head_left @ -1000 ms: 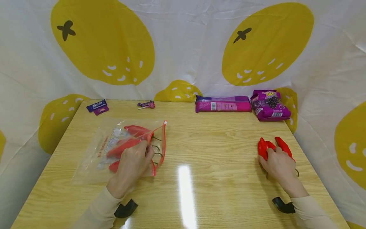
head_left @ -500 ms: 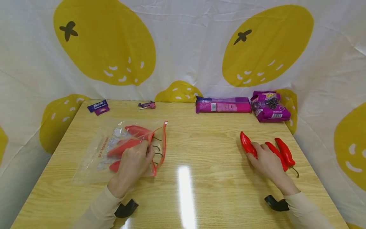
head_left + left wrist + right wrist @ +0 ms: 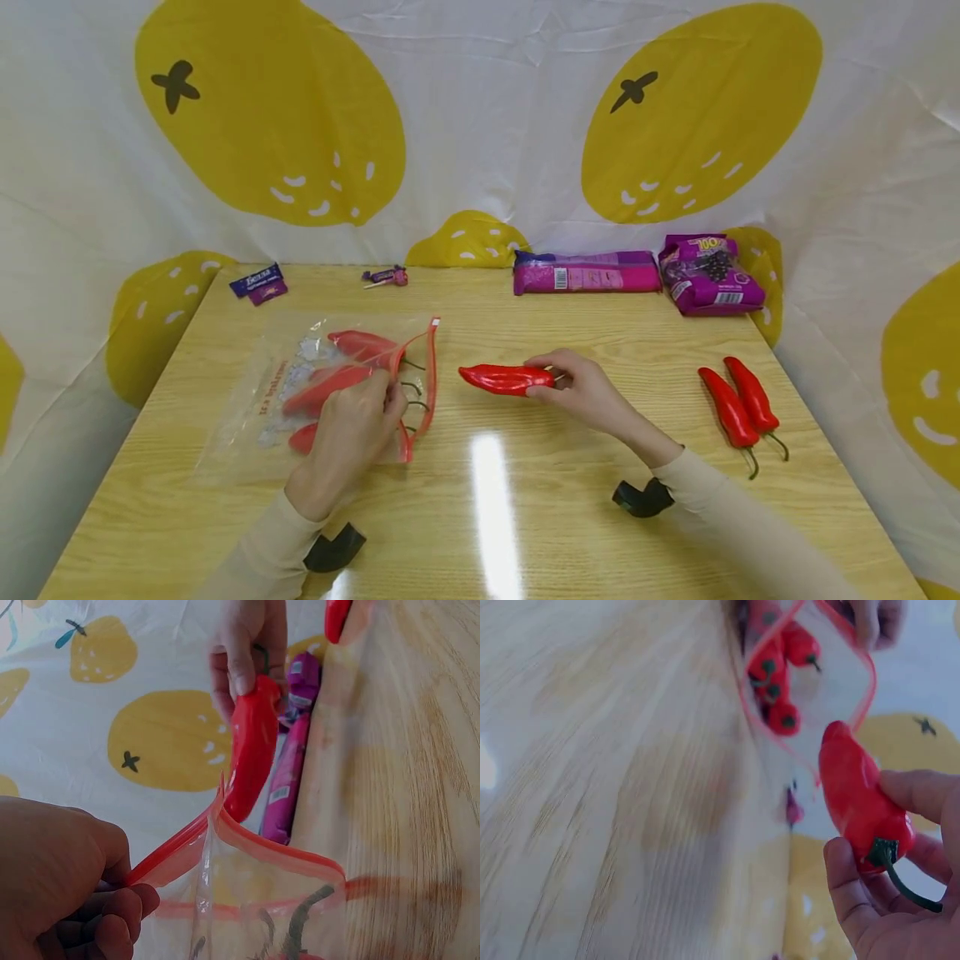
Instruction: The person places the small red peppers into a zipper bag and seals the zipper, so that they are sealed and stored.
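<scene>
A clear zip bag [image 3: 247, 433] with a red zip edge lies on the left of the table with several red peppers [image 3: 783, 718] inside, their green stems toward its mouth. My left hand [image 3: 348, 429] pinches the zip edge, and the mouth gapes in the right wrist view. In my right hand [image 3: 581, 387] is another red pepper [image 3: 498, 379], gripped at its stem end between thumb and fingers. Its tip points left, just short of the bag's mouth. In the left wrist view this pepper [image 3: 255, 742] shows behind the zip edge [image 3: 285, 855].
Two more red peppers [image 3: 727, 408] lie side by side at the right of the table. Along the back are a long purple packet [image 3: 585, 275], a bulky purple bag [image 3: 708, 279], a lollipop [image 3: 386, 276] and two small wrapped sweets [image 3: 258, 282].
My right hand has picked up one pepper from the group at the right and carried it left to near the bag. The left hand stays on the bag's edge.
</scene>
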`<state>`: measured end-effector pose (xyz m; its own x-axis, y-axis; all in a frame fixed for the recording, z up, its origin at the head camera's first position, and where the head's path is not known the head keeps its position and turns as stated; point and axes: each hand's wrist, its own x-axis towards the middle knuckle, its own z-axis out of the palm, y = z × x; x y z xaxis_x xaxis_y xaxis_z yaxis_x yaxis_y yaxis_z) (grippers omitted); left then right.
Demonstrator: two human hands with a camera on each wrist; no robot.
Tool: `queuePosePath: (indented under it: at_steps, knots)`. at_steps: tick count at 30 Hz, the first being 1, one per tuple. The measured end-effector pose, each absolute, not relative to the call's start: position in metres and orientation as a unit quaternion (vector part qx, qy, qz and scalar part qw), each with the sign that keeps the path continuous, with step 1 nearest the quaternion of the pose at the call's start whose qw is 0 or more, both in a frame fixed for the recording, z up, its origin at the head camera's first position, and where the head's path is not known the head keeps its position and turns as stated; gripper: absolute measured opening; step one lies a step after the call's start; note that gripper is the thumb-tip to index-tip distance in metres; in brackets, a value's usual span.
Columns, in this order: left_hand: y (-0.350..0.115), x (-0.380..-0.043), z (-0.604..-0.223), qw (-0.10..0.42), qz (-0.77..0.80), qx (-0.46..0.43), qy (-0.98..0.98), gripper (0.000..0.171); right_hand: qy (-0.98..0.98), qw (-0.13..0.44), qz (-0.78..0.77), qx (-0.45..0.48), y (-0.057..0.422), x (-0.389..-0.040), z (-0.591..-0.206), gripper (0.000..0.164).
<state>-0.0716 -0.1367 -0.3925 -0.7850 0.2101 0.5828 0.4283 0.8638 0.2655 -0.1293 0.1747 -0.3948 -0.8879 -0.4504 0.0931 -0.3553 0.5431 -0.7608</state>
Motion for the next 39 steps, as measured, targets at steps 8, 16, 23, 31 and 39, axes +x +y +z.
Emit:
queuePosePath:
  at_steps: [8, 16, 23, 31, 39]
  knots:
    - [-0.135, -0.07, -0.391, 0.254, -0.195, -0.163, -0.933, 0.01, 0.849, 0.09, -0.438, -0.281, 0.125, -0.13, -0.393, 0.037]
    - [-0.133, -0.069, -0.389, 0.236, -0.2, -0.153, -0.939, 0.009, 0.826, 0.111, -0.471, -0.29, 0.093, -0.13, -0.395, 0.036]
    - [-0.134, -0.069, -0.388, 0.238, -0.198, -0.158, -0.938, 0.009, 0.822, 0.101, -0.463, -0.316, 0.068, -0.128, -0.401, 0.036]
    - [-0.134, -0.069, -0.39, 0.245, -0.194, -0.16, -0.936, 0.012, 0.826, 0.104, -0.45, -0.325, 0.038, -0.125, -0.407, 0.03]
    - [-0.135, -0.071, -0.393, 0.285, -0.19, -0.179, -0.923, 0.014, 0.82, 0.089, -0.439, -0.356, 0.019, -0.126, -0.41, 0.026]
